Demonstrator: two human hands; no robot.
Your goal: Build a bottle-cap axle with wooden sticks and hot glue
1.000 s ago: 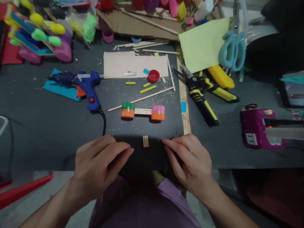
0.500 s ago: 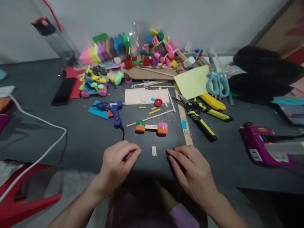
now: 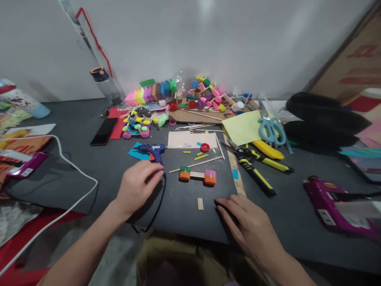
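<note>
My left hand point(image 3: 137, 183) is at the handle of the blue glue gun point(image 3: 154, 150), fingers closed round its lower end. The gun lies on its side on a piece of blue paper point(image 3: 137, 151). My right hand point(image 3: 248, 220) rests on the table edge, fingers loosely stretched and holding nothing. Left of its fingertips lie several short wooden sticks point(image 3: 200, 204) side by side. Farther back, a small piece point(image 3: 197, 174) has sticks joining two blocks, one green and orange, the other pink and orange.
Pliers point(image 3: 256, 171), blue scissors point(image 3: 271, 129) and a yellow cutter point(image 3: 268, 149) lie at right. A phone point(image 3: 104, 131) and red paper are at left. Colourful small models point(image 3: 205, 95) crowd the back. A white cable point(image 3: 71, 163) crosses the left side; a purple power strip point(image 3: 336, 210) sits right.
My left hand has moved forward from the table edge to the glue gun's handle. My right hand stays near the short sticks. The camera view has tilted up and shifted left.
</note>
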